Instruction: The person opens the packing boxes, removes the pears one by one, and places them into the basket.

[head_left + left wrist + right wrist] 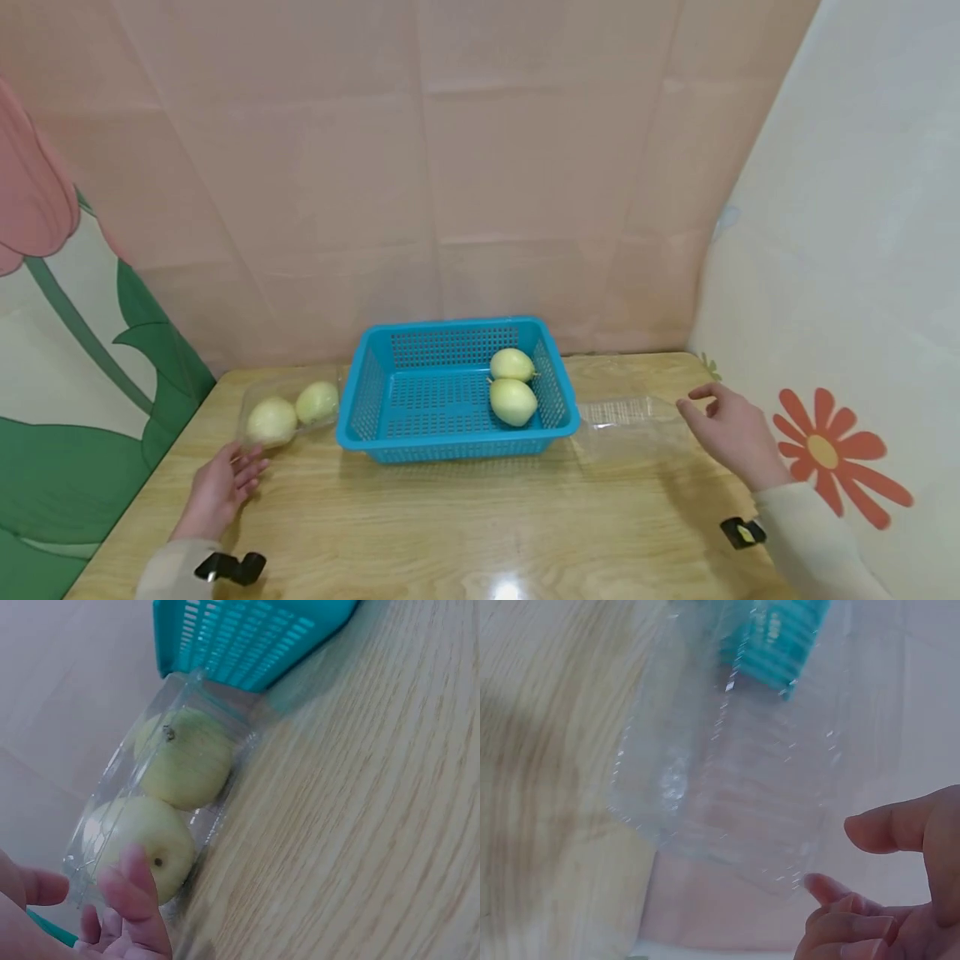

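Observation:
Two pale yellow-green pears point(272, 421) sit in a clear plastic box point(112, 776) at the left of the table. My left hand point(219, 487) is at the box's near left corner, fingers loosely bent and holding nothing. Whether its fingertips touch the box, I cannot tell. On the right lies another clear plastic box point(735, 787), with no fruit seen in it. By its right end is my right hand point(731, 437), thumb and forefinger apart, a fingertip close to the box's corner. Between the boxes stands a blue basket point(457, 450), with two more pears point(513, 402) at its right side.
The wooden table point(450, 525) runs back to a pink cloth backdrop point(525, 167). A flower-printed white sheet point(847, 292) rises along the right side, and a leaf-and-tulip print point(82, 367) borders the left. The basket's short ends stand close to both plastic boxes.

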The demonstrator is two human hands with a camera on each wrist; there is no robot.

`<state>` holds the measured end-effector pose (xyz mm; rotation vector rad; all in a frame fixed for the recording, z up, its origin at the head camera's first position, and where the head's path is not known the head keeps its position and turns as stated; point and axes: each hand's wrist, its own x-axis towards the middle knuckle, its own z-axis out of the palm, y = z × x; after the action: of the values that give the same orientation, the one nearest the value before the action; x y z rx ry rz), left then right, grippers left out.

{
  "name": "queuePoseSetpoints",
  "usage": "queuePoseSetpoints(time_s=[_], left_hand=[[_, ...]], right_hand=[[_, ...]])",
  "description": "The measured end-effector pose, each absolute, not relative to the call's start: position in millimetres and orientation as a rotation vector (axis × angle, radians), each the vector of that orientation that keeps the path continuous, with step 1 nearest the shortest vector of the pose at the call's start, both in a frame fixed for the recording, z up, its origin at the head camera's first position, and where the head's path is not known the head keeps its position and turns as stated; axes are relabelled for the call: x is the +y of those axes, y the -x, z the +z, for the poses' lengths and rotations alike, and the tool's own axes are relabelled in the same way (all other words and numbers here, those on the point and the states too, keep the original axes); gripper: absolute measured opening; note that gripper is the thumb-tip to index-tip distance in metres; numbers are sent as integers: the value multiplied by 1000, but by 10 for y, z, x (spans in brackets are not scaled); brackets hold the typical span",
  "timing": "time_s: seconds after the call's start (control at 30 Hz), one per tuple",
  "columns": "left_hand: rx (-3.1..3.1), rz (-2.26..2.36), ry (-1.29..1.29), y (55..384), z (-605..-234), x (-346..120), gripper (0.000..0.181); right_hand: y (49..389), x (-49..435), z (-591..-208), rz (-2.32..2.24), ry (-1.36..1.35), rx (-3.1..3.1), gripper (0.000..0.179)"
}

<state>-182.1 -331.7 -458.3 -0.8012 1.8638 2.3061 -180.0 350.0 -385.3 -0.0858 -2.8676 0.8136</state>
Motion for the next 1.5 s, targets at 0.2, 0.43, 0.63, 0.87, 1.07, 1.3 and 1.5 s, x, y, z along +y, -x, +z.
queuePoseSetpoints(time_s=[0.2,0.43,0.63,0.87,1.07,1.3,1.5], left_hand=[[1897,2325,820,1816,-4575,-3337,16],[2018,2281,886,1803,-4566,-3313,65],[2105,2242,912,1778,-4571,-3316,60],[2173,2207,963,1729,-4592,-3387,55],[2171,2221,973,1699,-4600,-3430,39],[2129,2272,980,1675,-4625,-3469,24],[2126,2251,987,1656,-4628,-3486,21]], right_hand=[[1744,3330,-3770,799,-16,-2806,39],[1628,3087,-3629,848,-244,-2793,20],[1519,2883,-3585,999,-448,-2858,9],[1440,2747,-3619,1264,-844,-3045,8],[1433,2621,-3739,1337,-935,-3143,8],[1454,2514,-3886,1346,-1025,-3104,5],[1475,2469,-3967,1388,-1084,-3089,5]])
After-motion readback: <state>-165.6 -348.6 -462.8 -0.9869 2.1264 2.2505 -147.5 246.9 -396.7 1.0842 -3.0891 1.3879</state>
